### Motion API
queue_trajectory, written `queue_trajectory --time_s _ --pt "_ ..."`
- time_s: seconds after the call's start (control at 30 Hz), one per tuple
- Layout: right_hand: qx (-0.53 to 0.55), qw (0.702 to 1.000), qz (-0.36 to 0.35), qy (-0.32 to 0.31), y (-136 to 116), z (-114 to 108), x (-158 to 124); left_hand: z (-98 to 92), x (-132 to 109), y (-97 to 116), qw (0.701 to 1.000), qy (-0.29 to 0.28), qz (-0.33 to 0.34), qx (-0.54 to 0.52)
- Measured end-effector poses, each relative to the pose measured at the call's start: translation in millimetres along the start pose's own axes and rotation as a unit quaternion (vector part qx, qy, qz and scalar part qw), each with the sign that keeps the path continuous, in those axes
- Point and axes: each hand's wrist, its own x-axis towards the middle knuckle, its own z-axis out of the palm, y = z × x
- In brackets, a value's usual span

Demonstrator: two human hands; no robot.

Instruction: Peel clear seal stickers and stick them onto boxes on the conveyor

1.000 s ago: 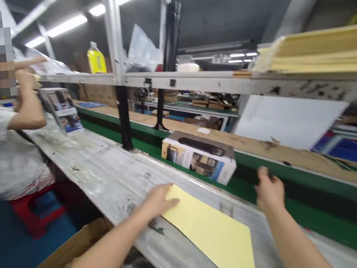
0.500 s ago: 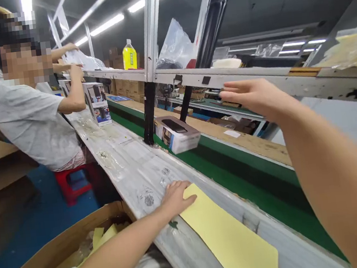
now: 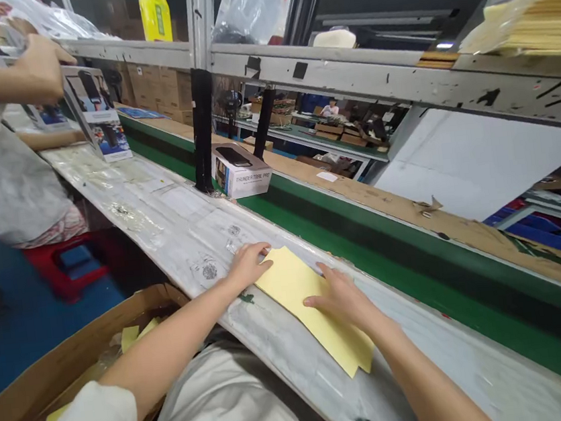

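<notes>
The yellow sheet lies flat on the table under both hands, the left hand resting spread fingers on its far corner, the right hand pressing loosely splayed fingers on its middle, neither gripping it.

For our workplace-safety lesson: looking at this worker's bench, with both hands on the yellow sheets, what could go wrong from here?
1. Both the left hand and right hand press flat on the yellow sheets; the bench looks covered in glossy film, so the sheets could slide out of line.
2. The sheets' near corner lies close to the bench edge and might slip off toward the cardboard box.
3. The product box sits near the green conveyor; a stray reach could knock it.
</notes>
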Motion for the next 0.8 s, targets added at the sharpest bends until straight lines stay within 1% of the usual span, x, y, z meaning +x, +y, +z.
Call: queue_trajectory --time_s 0.1,0.23,0.33,0.4,0.5,0.57,0.63,0.7,0.77,0.8 --pt "0.018 0.999 0.027 -0.01 4.3 -3.0 3.4 -1.2 -1.5 -0.3 1.0 -0.012 0.002 -0.018" --pt "0.05 0.998 0.018 -0.029 7.7 -10.2 13.9 -3.0 -4.7 -3.9 0.998 -0.028 0.005 -0.063" --pt "0.067 0.998 0.011 -0.02 9.3 -9.4 15.5 -2.5 -7.5 -8.0 0.994 -0.022 0.004 -0.106" --pt "0.073 0.997 0.006 0.01 8.5 -8.4 12.9 -2.2 -9.1 -10.2 0.99 -0.012 0.0 -0.138" --pt "0.084 0.993 0.004 0.087 6.1 -14.2 3.3 -3.5 -10.5 -11.5 0.982 0.007 -0.006 -0.189" --pt "0.104 0.986 0.003 0.129 3.2 -25.4 -7.9 -5.8 -10.4 -9.6 0.974 0.026 -0.012 -0.226" --pt "0.137 0.981 -0.012 0.14 -2.6 -40.3 -22.8 -8.8 -10.1 -3.7 0.961 0.039 -0.018 -0.272" --pt "0.178 0.976 -0.046 0.118 -12.8 -54.0 -38.2 -13.1 -11.7 7.0 0.944 0.023 -0.016 -0.328" --pt "0.218 0.968 -0.079 0.096 -27.2 -61.5 -49.0 -20.9 -17.4 20.5 0.922 -0.032 -0.006 -0.386" --pt "0.235 0.963 -0.09 0.097 -35.3 -62.3 -51.5 -27.0 -22.1 26.9 0.91 -0.065 -0.002 -0.409"
